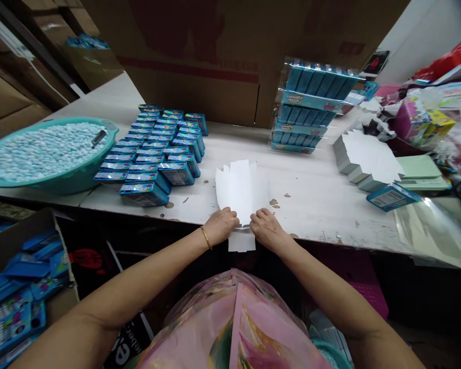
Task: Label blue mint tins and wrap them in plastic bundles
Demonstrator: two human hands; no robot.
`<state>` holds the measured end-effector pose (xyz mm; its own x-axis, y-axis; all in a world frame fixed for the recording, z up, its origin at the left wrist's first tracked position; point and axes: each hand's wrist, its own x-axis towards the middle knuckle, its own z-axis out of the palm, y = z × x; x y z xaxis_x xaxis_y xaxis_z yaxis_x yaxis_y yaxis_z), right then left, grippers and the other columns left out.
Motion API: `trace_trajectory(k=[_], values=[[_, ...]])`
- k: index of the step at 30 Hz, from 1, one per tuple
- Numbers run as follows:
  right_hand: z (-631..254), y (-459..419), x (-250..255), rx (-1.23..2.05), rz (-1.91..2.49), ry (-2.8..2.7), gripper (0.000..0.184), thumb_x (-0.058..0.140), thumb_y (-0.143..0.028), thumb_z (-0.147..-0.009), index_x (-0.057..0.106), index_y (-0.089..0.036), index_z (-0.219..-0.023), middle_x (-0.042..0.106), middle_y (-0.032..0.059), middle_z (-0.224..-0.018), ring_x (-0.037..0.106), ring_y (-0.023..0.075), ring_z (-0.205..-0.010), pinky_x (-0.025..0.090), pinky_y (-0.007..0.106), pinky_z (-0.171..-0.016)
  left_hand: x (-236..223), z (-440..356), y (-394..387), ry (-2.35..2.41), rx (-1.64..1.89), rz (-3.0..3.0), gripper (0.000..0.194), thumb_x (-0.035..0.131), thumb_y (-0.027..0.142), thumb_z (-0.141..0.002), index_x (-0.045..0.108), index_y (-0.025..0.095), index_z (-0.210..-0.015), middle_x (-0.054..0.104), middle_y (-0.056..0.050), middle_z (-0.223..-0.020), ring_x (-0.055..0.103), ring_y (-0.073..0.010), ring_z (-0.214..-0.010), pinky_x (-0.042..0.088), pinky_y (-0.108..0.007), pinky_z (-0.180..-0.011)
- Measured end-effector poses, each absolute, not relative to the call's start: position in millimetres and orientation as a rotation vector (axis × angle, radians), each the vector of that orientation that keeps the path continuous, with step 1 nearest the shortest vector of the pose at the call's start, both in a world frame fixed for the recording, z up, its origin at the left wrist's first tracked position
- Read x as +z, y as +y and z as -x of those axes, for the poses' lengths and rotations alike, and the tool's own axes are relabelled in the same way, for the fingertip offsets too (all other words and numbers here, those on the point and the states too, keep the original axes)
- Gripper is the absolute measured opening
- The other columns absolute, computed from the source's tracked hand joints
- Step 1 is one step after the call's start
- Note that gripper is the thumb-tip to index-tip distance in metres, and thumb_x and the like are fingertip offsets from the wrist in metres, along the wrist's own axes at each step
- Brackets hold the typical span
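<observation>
A white die-cut cardboard blank (pixel 240 187) lies at the table's front edge, its creased panels partly raised and its near flap hanging over the edge. My left hand (pixel 222 225) pinches the blank's near left corner, fingers closed. On the opposite corner my right hand (pixel 267 228) grips the card the same way, with its fingertips curled in. Both thumbs are largely hidden. To the left of the blank stand rows of small blue printed boxes (pixel 157 148).
A turquoise basin (pixel 96 171) of pale blue candies stands at the left. Clear-wrapped blue box packs (pixel 301 113) are stacked at the back, before a large carton (pixel 200 87). At right are stacked white blanks (pixel 369 159), a single blue box (pixel 392 197) and plastic sheets (pixel 434 230).
</observation>
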<state>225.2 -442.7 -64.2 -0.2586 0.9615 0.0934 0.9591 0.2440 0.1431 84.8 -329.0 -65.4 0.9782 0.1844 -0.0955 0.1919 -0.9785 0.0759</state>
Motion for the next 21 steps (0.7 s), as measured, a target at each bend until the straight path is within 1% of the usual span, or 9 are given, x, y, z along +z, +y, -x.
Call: trace_trajectory(k=[5, 7, 9, 10, 12, 13, 15, 18, 21], values=[[-222.1, -436.4, -71.4, 0.253, -1.822, 2.482, 0.022, 0.041, -0.009, -0.079, 0.061, -0.012, -0.073, 0.054, 0.0082, -0.074, 0.046, 0.0193, -0.075, 0.037, 0.036, -0.072, -62.9, -95.2, -339.6, 0.388, -0.185, -3.067, 0.02, 0.042, 0.017, -0.081, 0.061, 0.016, -0.077, 0.06, -0.007, -0.075, 0.05, -0.0183, -0.076, 0.036, -0.026, -0.058], [-222.5, -441.7, -69.9, 0.279, -1.807, 2.483, 0.021, 0.042, -0.012, -0.08, 0.062, -0.012, -0.075, 0.054, 0.0074, -0.075, 0.048, 0.0194, -0.078, 0.036, 0.039, -0.084, -63.0, -96.1, -341.4, 0.407, -0.171, -3.079, 0.02, 0.042, 0.016, -0.08, 0.061, 0.017, -0.076, 0.06, -0.007, -0.075, 0.05, -0.0182, -0.076, 0.036, -0.026, -0.057], [-222.3, -451.6, -68.4, 0.317, -1.809, 2.485, 0.021, 0.047, -0.023, -0.081, 0.062, -0.01, -0.084, 0.056, 0.009, -0.083, 0.049, 0.0216, -0.087, 0.028, 0.041, -0.098, -63.9, -95.6, -341.3, 0.388, -0.137, -3.093, 0.019, 0.043, 0.016, -0.079, 0.061, 0.017, -0.074, 0.06, -0.006, -0.075, 0.051, -0.0182, -0.076, 0.037, -0.026, -0.057], [-222.2, -457.6, -68.7, 0.331, -1.824, 2.493, 0.03, 0.05, -0.032, -0.079, 0.06, -0.008, -0.092, 0.057, 0.0113, -0.092, 0.047, 0.0242, -0.096, 0.023, 0.042, -0.102, -64.5, -95.2, -340.8, 0.372, -0.12, -3.099, 0.019, 0.043, 0.017, -0.079, 0.061, 0.017, -0.074, 0.06, -0.006, -0.075, 0.051, -0.0184, -0.076, 0.037, -0.026, -0.058], [-222.9, -469.2, -72.4, 0.347, -1.871, 2.518, 0.055, 0.055, -0.045, -0.072, 0.052, -0.005, -0.11, 0.05, 0.0156, -0.114, 0.035, 0.0296, -0.115, 0.017, 0.047, -0.105, -65.7, -94.6, -339.6, 0.347, -0.095, -3.105, 0.019, 0.042, 0.02, -0.08, 0.061, 0.018, -0.076, 0.06, -0.006, -0.074, 0.051, -0.0187, -0.075, 0.038, -0.026, -0.058], [-223.9, -473.6, -75.8, 0.357, -1.899, 2.533, 0.061, 0.056, -0.044, -0.071, 0.046, -0.005, -0.117, 0.044, 0.0158, -0.123, 0.027, 0.0307, -0.122, 0.016, 0.05, -0.105, -66.1, -94.5, -339.1, 0.339, -0.087, -3.106, 0.02, 0.042, 0.021, -0.081, 0.061, 0.018, -0.077, 0.06, -0.006, -0.074, 0.051, -0.0186, -0.075, 0.038, -0.026, -0.057], [-227.6, -478.1, -84.3, 0.395, -1.918, 2.591, 0.056, 0.053, -0.031, -0.074, 0.04, -0.009, -0.123, 0.036, 0.0123, -0.132, 0.016, 0.0288, -0.128, 0.017, 0.052, -0.104, -66.3, -94.9, -338.6, 0.325, -0.087, -3.106, 0.021, 0.041, 0.021, -0.081, 0.061, 0.018, -0.077, 0.061, -0.006, -0.074, 0.051, -0.0178, -0.074, 0.038, -0.026, -0.058], [-234.0, -474.5, -95.6, 0.443, -2.014, 2.715, 0.045, 0.045, -0.014, -0.076, 0.044, -0.011, -0.12, 0.035, 0.0104, -0.134, 0.009, 0.0267, -0.13, 0.025, 0.049, -0.102, -63.7, -97.5, -338.0, 0.284, -0.113, -3.09, 0.024, 0.04, 0.021, -0.082, 0.062, 0.017, -0.076, 0.061, -0.006, -0.074, 0.052, -0.0167, -0.074, 0.039, -0.026, -0.062], [-234.9, -465.7, -101.9, 0.341, -2.296, 2.77, 0.043, 0.042, -0.009, -0.074, 0.046, -0.012, -0.117, 0.035, 0.0128, -0.133, 0.004, 0.0269, -0.131, 0.033, 0.048, -0.097, -57.0, -102.6, -334.1, 0.237, -0.149, -3.036, 0.026, 0.038, 0.023, -0.083, 0.063, 0.019, -0.076, 0.063, -0.006, -0.076, 0.053, -0.0164, -0.074, 0.039, -0.025, -0.062]])
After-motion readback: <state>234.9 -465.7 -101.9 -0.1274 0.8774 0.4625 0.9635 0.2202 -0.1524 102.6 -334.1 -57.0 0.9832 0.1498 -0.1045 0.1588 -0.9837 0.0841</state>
